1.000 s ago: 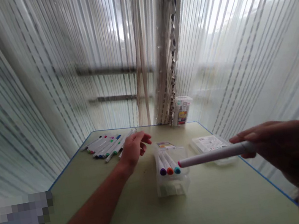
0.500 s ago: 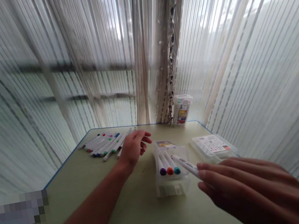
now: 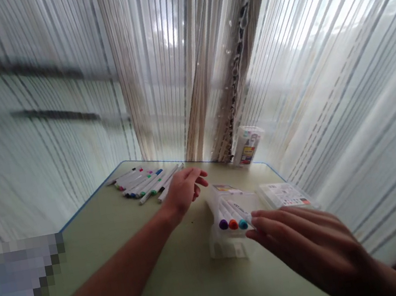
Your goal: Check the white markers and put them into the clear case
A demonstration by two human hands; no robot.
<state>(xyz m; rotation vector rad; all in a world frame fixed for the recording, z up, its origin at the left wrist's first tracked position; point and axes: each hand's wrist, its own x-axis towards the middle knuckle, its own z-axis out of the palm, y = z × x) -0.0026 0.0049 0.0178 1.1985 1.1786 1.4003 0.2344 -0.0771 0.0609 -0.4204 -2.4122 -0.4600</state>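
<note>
A white marker (image 3: 238, 208) is pinched between the thumb and fingers of my right hand (image 3: 301, 237). Its far end lies over a clear plastic case (image 3: 228, 251), at the right of three markers with purple (image 3: 223, 224), orange (image 3: 233, 224) and teal (image 3: 242, 224) ends facing me. My fingers cover the near end of the held marker. Just left of the case, my left hand (image 3: 186, 185) hovers with loosely bent, parted fingers and nothing in them. Beyond it, several loose white markers (image 3: 143, 182) with coloured ends are spread on the table.
A second flat clear case (image 3: 285, 195) with a printed label lies to the right. An upright clear box (image 3: 247, 145) stands at the back of the pale green table (image 3: 161, 287), by the sheer curtains (image 3: 154, 74). The table has a blue edge.
My right hand has moved left and forward, bringing the marker in beside the three in the case. The left hand keeps its pose near the case. The camera view has shifted slightly.
</note>
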